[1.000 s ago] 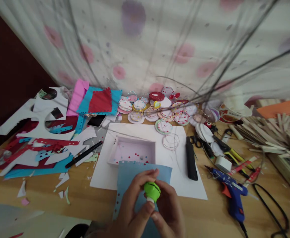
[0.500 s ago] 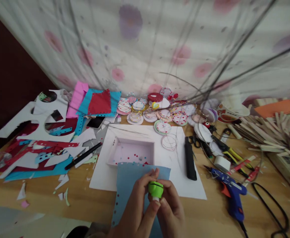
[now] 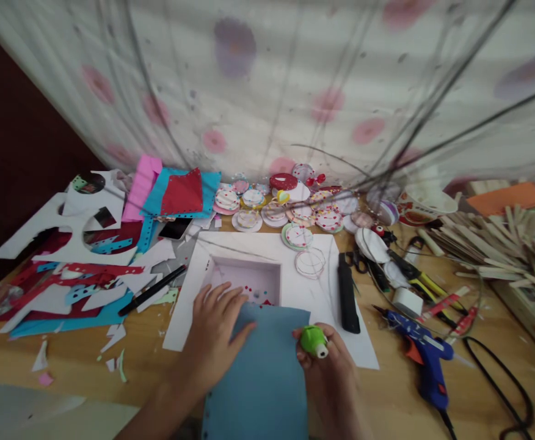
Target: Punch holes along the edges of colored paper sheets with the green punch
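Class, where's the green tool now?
In the head view, right of centre, the green tool is in the right hand, beside the blue sheet.

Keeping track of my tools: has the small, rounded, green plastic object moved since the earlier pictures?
Yes: the green object has moved rightward, nearer the long, straight, black tool.
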### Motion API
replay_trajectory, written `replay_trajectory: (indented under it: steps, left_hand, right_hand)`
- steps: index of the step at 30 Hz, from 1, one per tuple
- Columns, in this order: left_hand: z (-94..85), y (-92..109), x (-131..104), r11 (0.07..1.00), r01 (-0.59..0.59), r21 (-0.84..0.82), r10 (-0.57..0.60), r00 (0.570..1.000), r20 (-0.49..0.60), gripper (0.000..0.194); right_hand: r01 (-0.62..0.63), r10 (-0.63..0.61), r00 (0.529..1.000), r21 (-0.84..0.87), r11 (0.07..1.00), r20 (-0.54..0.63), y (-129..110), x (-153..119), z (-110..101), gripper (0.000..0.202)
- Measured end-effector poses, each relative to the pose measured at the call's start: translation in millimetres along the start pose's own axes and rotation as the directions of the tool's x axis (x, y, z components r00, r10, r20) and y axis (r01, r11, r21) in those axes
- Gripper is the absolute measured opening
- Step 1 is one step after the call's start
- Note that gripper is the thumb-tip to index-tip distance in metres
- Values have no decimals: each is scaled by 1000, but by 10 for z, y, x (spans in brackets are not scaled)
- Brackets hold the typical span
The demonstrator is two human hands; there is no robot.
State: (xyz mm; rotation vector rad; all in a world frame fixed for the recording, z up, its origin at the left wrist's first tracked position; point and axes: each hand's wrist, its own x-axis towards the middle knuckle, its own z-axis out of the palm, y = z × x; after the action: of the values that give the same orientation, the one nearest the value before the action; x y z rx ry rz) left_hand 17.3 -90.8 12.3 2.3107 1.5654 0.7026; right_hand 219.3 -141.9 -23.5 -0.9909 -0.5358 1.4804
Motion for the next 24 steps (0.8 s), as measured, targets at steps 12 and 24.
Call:
replay_trajectory:
  steps: [12,24]
  left_hand:
    - [242,252,-67,958,-123,-258,144,987,65,23]
    - [-400,223,69,844,396,-362,-296,907,301,18]
  right_hand:
    - [79,-87,981,-51,996,-175,-298,24,-458,31]
    - [111,-109,994,-105,988,23,-177,28,-557,32]
